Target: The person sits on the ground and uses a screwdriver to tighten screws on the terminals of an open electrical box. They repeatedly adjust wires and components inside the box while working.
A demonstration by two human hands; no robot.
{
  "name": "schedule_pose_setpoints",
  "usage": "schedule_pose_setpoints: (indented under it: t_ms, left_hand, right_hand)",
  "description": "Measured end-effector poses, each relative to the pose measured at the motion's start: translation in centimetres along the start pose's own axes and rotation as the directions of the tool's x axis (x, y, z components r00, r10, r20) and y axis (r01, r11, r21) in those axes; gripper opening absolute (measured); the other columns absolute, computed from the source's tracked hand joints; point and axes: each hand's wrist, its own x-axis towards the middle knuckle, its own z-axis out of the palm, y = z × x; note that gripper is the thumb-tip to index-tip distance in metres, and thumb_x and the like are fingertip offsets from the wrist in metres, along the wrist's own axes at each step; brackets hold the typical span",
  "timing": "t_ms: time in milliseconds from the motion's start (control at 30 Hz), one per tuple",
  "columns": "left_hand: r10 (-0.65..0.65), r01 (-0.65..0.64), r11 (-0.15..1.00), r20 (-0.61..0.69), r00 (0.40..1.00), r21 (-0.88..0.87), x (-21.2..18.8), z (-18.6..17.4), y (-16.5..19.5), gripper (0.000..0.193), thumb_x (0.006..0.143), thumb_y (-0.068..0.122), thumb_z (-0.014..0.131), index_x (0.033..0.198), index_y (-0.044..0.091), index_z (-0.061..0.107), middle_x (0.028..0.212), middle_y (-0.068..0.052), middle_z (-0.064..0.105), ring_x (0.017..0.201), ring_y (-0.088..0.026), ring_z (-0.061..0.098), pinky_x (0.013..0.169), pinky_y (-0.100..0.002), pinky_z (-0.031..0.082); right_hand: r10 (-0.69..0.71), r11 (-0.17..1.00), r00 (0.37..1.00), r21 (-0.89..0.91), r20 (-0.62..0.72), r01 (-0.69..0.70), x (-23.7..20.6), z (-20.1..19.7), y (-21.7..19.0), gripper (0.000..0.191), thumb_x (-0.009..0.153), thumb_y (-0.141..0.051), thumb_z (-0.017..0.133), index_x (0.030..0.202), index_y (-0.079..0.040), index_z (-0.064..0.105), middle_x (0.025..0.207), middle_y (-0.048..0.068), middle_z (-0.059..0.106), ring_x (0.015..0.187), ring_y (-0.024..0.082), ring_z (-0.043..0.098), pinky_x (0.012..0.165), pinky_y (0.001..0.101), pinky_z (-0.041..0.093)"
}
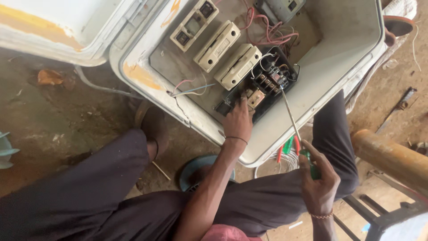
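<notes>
Right hand [317, 178] gripping screwdriver [292, 120], tip working contactor [263, 85] terminal at frame centre. Left hand [237, 121] fingers pressing contactor steady. Judgement: keeping shaft aligned, avoiding slipping onto wires [267, 29].

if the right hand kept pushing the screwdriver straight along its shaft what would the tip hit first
The right hand aims the screwdriver up-left at the black contactor block; the tip looks already at its terminal screws, though depth is unclear.

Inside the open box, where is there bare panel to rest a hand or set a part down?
Free: the grey backplate right of the black contactor, up to the box wall. A smaller patch lies below the cream fuse holders, by loose wires. Crowded: around the contactor, with left hand and screwdriver from the right hand.
</notes>
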Motion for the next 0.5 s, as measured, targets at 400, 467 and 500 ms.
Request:
schedule_pose_setpoints:
  t_ms: [400,467,500]
  left_hand:
    - [0.018,-0.017,0.999,0.002,1.0,-0.041,0.9,0.9,-0.2,0.057,0.096,0.01,0.065,0.147,-0.004,0.042,0.128,-0.03,0.062,0.094,-0.043,0.072,0.076,-0.046,0.063]
    - [0.003,-0.003,0.999,0.022,1.0,-0.036,1.0,1.1,-0.3,0.057,0.096,0.009,0.064,0.147,-0.004,0.041,0.126,-0.03,0.062,0.095,-0.042,0.073,0.076,-0.044,0.064]
    - [0.025,-0.026,0.999,-0.006,1.0,-0.035,1.0,1.3,-0.4,0.057,0.095,0.008,0.064,0.146,-0.005,0.042,0.127,-0.031,0.062,0.094,-0.042,0.073,0.076,-0.044,0.064]
  right_hand:
    - [-0.08,0.992,0.994,-0.092,0.076,0.087,2.5,0.0,-1.1,0.035,0.099,-0.012,0.071,0.134,-0.011,0.071,0.088,0.003,0.067,0.066,0.007,0.047,0.058,0.0239,0.039]
    - [-0.062,0.992,0.993,-0.103,0.101,0.073,2.9,0.0,-1.2,0.036,0.096,-0.012,0.072,0.133,-0.011,0.071,0.087,0.003,0.068,0.063,0.007,0.046,0.055,0.0254,0.038]
    - [-0.086,0.99,0.99,-0.105,0.112,0.098,3.1,0.1,-1.3,0.036,0.097,-0.012,0.071,0.133,-0.011,0.071,0.087,0.003,0.069,0.064,0.006,0.049,0.056,0.0254,0.04]
